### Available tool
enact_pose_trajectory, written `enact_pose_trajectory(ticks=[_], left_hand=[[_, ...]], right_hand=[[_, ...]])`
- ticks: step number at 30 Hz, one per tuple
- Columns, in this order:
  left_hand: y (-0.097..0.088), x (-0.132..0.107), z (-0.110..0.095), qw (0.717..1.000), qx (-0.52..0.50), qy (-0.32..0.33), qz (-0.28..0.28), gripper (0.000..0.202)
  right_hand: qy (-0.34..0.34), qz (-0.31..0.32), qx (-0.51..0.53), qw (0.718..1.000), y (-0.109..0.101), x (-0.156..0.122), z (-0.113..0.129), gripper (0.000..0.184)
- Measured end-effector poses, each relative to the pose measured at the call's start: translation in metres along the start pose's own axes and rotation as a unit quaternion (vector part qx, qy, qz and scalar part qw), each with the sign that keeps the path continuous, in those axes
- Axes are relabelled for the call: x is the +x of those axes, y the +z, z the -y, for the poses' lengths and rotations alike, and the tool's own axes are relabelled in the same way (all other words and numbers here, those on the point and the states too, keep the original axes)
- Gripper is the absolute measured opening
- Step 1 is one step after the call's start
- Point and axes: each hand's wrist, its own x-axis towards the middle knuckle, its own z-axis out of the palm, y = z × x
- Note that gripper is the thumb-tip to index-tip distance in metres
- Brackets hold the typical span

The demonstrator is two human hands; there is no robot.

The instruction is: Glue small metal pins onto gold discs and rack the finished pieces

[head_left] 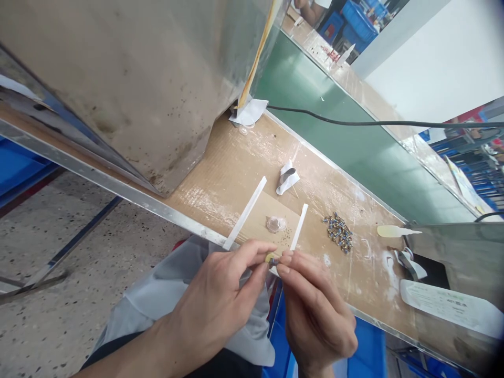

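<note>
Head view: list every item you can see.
worktop: 1, brown, middle
held part: 1, yellow and dark, over worktop's near edge
strips: 2, white, on worktop
dish: 1, clear, between strips
grains: uncounted, brownish, beside dish
small parts: uncounted heap, brassy-bluish, right of strips
curled pieces: 2, whitish, mid-worktop and right
squeeze bottles: 2, pale yellow and white, right and top
large bottle: 1, white, lower right
flat item: 1, black, beside large bottle
cables: uncounted, black, upper right
panel: 1, green, behind worktop
casing: 1, greyish, upper left
sheet: 1, white, by casing
bins: several, blue, below and background
co-worker's sleeve: 1, white, top edge
cloth: 1, grey, lower middle
left hand: 1, bare, holding held part
right hand: 1, bare, holding likewise
</note>
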Motion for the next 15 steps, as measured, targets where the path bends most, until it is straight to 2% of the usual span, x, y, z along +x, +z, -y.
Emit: enact_pose_trajectory(ticks=[7, 15], left_hand=[[0.000, 0.000, -0.006, 0.999, -0.032, -0.003, -0.010, 0.020], [0.003, 0.001, -0.006, 0.999, -0.029, -0.014, -0.021, 0.015]], right_hand=[[-0.028, -0.007, -0.006, 1.000, 0.001, -0.008, 0.004, 0.039], [-0.034, 0.016, -0.016, 0.999, -0.002, -0.012, 0.006, 0.041]])
